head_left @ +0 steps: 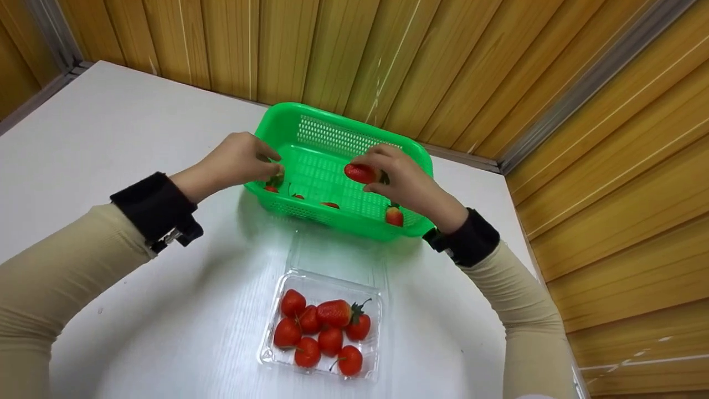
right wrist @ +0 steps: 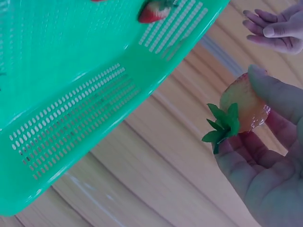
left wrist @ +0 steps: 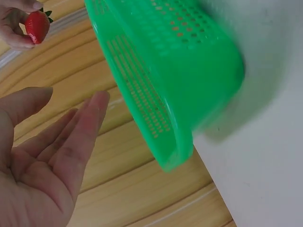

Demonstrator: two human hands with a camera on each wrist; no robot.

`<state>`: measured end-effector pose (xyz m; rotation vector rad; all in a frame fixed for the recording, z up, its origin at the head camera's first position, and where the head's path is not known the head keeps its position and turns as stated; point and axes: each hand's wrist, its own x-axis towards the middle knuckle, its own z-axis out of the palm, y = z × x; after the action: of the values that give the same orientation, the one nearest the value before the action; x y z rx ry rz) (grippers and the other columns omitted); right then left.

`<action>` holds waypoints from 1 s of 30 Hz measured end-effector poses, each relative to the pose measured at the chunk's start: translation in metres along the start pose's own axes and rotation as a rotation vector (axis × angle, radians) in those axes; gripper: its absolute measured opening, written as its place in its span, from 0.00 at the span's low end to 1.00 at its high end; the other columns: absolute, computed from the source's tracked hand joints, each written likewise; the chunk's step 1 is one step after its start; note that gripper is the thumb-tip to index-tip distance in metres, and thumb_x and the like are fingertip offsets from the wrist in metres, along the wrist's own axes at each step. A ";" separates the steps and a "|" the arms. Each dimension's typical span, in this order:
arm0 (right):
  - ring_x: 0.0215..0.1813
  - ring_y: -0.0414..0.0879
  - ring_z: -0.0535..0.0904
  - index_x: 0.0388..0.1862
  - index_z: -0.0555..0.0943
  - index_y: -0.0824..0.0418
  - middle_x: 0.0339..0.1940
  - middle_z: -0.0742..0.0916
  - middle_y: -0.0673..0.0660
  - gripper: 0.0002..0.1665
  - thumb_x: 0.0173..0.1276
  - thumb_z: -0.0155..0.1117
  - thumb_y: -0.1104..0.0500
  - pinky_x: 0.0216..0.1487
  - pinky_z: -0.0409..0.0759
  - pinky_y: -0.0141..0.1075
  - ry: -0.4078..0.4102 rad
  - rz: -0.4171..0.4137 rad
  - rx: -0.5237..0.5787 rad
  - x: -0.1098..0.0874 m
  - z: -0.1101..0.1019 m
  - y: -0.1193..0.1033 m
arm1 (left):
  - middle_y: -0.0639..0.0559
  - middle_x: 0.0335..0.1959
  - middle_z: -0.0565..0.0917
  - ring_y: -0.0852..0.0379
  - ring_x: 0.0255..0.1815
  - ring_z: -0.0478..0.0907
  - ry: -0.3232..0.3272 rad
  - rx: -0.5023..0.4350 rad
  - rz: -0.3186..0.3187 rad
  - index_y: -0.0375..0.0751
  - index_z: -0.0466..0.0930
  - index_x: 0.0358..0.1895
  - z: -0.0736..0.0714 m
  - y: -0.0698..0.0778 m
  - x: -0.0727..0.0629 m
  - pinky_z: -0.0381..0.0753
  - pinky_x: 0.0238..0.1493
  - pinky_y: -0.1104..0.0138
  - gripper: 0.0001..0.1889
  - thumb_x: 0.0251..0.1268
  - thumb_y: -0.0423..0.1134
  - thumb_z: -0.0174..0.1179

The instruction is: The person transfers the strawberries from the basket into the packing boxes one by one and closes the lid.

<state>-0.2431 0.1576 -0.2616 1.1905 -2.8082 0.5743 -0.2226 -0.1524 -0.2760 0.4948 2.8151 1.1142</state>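
My right hand (head_left: 403, 176) pinches a strawberry (head_left: 361, 173) between thumb and fingers over the green basket (head_left: 354, 226). Its green leaves show clearly in the right wrist view, where the strawberry (right wrist: 244, 101) has a pale yellowish side. At the basket's left end is my left hand (head_left: 238, 160), level with the rim. The left wrist view has that hand (left wrist: 52, 156) with fingers extended and nothing between them. Inside the basket, a strawberry (head_left: 394, 216) lies at the right front, and other red fruit, partly hidden by the front wall, lies along the near side.
Nearer to me, a clear plastic box (head_left: 372, 354) holds several red fruits, including a large leafy strawberry (head_left: 334, 313) and cherries with stems. Its transparent lid (head_left: 338, 252) lies folded back toward the basket. Wood-patterned walls (head_left: 343, 55) border the white table (head_left: 149, 127) behind and at right.
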 end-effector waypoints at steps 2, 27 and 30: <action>0.62 0.59 0.77 0.62 0.82 0.64 0.57 0.83 0.65 0.26 0.64 0.74 0.65 0.58 0.84 0.49 0.000 -0.047 -0.012 -0.011 0.005 -0.006 | 0.34 0.44 0.90 0.52 0.38 0.89 -0.055 -0.041 -0.008 0.29 0.87 0.53 0.005 0.003 -0.010 0.81 0.38 0.72 0.16 0.71 0.38 0.60; 0.57 0.48 0.82 0.63 0.82 0.59 0.54 0.87 0.57 0.26 0.69 0.71 0.51 0.61 0.84 0.32 -0.240 -0.347 -0.112 -0.089 0.100 -0.065 | 0.35 0.35 0.91 0.57 0.26 0.88 -0.486 -0.283 -0.185 0.22 0.83 0.55 0.094 -0.021 -0.081 0.90 0.34 0.66 0.20 0.70 0.37 0.64; 0.58 0.47 0.82 0.63 0.81 0.60 0.55 0.87 0.56 0.26 0.71 0.70 0.50 0.61 0.84 0.31 -0.219 -0.340 -0.145 -0.092 0.111 -0.069 | 0.41 0.29 0.91 0.64 0.21 0.83 -0.487 -0.292 -0.192 0.26 0.87 0.50 0.100 -0.024 -0.085 0.89 0.31 0.68 0.16 0.69 0.38 0.65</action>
<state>-0.1176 0.1377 -0.3591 1.7392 -2.6569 0.2261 -0.1307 -0.1310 -0.3695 0.3932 2.1895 1.1515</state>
